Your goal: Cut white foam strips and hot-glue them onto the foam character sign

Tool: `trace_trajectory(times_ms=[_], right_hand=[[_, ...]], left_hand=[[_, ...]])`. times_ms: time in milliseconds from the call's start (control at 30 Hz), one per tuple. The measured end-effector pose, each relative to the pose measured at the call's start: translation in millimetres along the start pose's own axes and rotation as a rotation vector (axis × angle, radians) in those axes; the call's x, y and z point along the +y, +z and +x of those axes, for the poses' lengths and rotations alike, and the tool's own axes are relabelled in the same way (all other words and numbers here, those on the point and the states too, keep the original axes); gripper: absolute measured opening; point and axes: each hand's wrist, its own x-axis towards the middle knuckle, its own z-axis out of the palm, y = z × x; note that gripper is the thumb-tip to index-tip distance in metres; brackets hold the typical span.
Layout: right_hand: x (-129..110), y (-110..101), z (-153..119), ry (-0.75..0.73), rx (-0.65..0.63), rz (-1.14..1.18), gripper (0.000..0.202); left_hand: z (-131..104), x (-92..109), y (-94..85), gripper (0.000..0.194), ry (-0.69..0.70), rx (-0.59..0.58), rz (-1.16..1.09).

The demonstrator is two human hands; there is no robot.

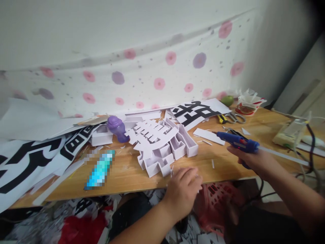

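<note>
The right grip (250,158) clasps the glue gun (238,142) below its barrel (224,136); the left grip's (183,184) state is unclear.

I hold one blue glue gun (236,140), nozzle (215,133) leftward (small red light (238,147) showing); white hollow-walled pieces (162,140) lie heaped to its left.

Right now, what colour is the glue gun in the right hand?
The glue gun is blue; it shows best in the head view.
</note>
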Motion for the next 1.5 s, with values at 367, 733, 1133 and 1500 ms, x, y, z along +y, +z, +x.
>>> trace_trajectory(times_ms=[367,733,1133,1500], right_hand=[[6,-1,26,-0.163,0.103,-0.578,0.041],[9,21,28,-0.410,-0.053,-1.076,0.035],[-1,18,28,-0.539,-0.396,-0.918,0.041],[5,-14,64,-0.393,-0.397,-0.723,0.039]], left_hand=[[28,-11,10.0,0.010,-0.074,-0.186,0.146],[32,-18,13.0,0.018,-0.013,-0.135,0.054],[33,-51,-66.9,0.012,0.329,0.499,-0.154],[53,-191,-103.8,0.023,-0.056,0.674,0.120]])
